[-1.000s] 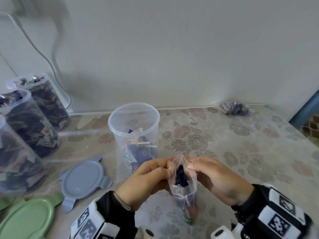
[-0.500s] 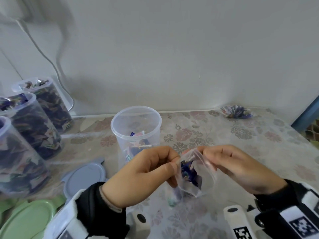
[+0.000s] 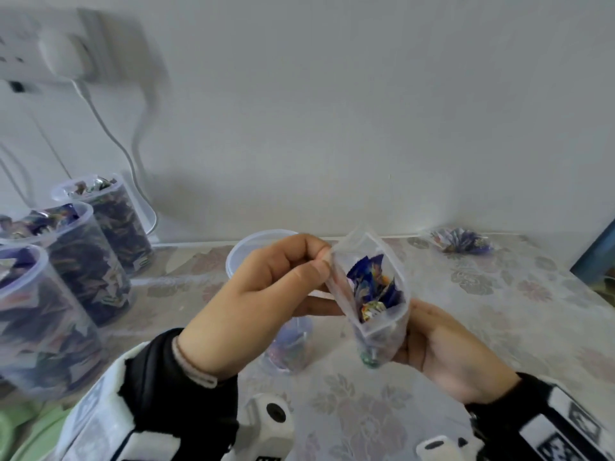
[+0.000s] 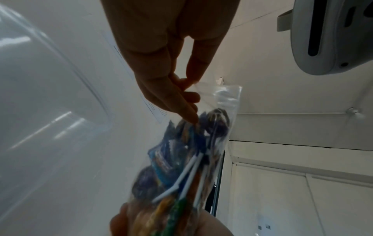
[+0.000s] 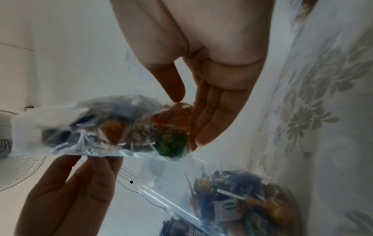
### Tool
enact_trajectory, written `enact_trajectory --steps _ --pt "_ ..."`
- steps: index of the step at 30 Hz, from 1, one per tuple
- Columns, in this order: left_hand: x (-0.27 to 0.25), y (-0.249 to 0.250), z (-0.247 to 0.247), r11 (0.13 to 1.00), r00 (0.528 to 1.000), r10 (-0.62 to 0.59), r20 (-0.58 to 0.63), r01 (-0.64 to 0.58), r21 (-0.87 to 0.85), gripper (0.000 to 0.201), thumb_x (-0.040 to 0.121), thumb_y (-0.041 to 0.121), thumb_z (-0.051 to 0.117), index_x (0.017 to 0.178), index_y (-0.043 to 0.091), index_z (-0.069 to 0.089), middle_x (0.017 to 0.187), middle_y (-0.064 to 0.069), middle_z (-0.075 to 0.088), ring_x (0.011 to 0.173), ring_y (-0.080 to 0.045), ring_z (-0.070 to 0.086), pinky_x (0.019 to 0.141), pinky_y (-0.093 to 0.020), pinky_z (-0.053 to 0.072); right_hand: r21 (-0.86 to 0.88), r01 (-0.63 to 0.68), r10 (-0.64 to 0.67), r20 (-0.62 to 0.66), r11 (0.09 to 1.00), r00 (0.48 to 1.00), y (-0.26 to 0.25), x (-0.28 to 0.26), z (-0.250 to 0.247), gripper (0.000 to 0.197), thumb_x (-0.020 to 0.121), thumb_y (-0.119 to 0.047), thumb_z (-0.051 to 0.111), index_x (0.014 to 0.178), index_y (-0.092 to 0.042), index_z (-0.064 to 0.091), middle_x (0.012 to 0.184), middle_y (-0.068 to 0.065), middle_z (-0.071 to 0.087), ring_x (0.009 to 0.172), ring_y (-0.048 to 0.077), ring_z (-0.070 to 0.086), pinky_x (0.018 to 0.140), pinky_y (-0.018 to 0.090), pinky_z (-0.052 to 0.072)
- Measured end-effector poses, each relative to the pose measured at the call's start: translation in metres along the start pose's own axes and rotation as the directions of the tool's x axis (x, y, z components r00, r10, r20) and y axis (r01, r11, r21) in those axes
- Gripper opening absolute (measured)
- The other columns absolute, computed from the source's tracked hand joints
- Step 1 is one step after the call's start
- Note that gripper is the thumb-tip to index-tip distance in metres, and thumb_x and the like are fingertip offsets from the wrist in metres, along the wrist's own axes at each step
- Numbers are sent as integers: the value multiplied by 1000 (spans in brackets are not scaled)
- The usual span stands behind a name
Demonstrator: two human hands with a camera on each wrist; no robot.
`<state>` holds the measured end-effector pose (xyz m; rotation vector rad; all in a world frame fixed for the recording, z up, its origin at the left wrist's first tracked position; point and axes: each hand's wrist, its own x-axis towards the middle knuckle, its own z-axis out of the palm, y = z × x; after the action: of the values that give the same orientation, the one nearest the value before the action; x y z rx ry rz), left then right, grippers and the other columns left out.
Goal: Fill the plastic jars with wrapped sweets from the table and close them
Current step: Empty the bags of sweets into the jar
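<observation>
Three plastic jars [image 3: 76, 261] stand in a row along the left edge of the tabletop [image 3: 499, 311], and they look full of wrapped sweets. None of the three has a lid on that I can see, so closing them is still to do. A fourth jar, the open jar [image 3: 253, 247], stands nearer the middle, close to the back edge. It has only a small heap of sweets at the bottom — most of it is still to fill.

Both hands are up in the air over the open jar, holding a small clear bag [image 3: 369, 294] of sweets. The left hand [image 3: 263, 301] pinches one side of the bag's mouth between thumb and fingers. The right hand [image 3: 446, 347] is under the bag and holds its bottom end, with thumb and fingers pressed on the plastic. The bag's mouth is open and faces up, so I think the sweets are about to be tipped into the jar.

More wrapped sweets [image 3: 459, 241] lie in a small pile by the back right corner of the tabletop.

Some things are hard to see. The left hand hides most of the open jar. The green thing [image 3: 20, 437] at the near left corner may be a lid, but it is blurry and cut off. I cannot count the sweets in the bag.
</observation>
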<state>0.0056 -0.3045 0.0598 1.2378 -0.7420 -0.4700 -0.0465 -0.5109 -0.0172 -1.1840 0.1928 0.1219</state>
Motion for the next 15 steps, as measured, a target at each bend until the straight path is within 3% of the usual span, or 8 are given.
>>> enact_trajectory --steps 2,4,6,8,10,12,15 --pt "0 4 -3 1000 999 -8 -45 8 3 20 80 22 56 78 3 59 74 -10 65 72 -18 65 63 -26 54 24 57 -55 -57 998 997 -3 4 -2 66 69 -36 73 115 9 58 97 26 67 65 28 66 57 33 58" --pt "0 8 -7 999 990 4 -138 1 42 17 81 18 55 76 1 57 69 -9 63 65 -15 63 54 -25 52 11 117 -116 -94 993 989 -6 9 -4 70 60 -40 82 109 5 59 87 19 68 59 26 62 52 30 55" --pt "1 11 -9 995 972 32 -234 -8 101 15 80 14 51 77 0 53 63 -5 60 56 -12 58 47 -23 49 -28 159 -161 -112 987 981 -11 11 -3 88 45 -52 89 105 5 60 89 18 65 64 27 55 51 29 51" --pt "3 15 -11 988 950 49 -307 -2 152 11 85 6 56 76 0 52 60 -5 58 51 -13 55 44 -23 48 -28 203 -205 -135 979 969 -16 14 0 89 39 -57 89 102 1 65 93 18 64 65 26 51 51 28 49" --pt "5 18 -15 984 931 47 -362 19 177 14 90 -2 52 77 1 53 63 -9 56 51 -14 55 45 -23 50 -35 245 -248 -148 969 958 -25 17 5 65 43 -55 88 88 -11 73 86 11 66 60 24 52 50 26 47" --pt "7 20 -21 984 914 48 -403 26 175 13 90 -3 48 81 3 55 66 -11 57 52 -15 57 45 -21 51 -53 289 -294 -168 956 941 -36 17 13 29 61 -46 78 70 -19 71 71 2 64 53 16 51 47 23 43" --pt "12 23 -26 985 890 51 -454 31 172 15 93 1 45 95 8 58 67 -5 62 52 -13 61 46 -21 51 -129 369 -389 -192 920 901 -53 18 25 16 73 -35 61 65 -22 66 64 -4 62 48 12 49 42 20 37"
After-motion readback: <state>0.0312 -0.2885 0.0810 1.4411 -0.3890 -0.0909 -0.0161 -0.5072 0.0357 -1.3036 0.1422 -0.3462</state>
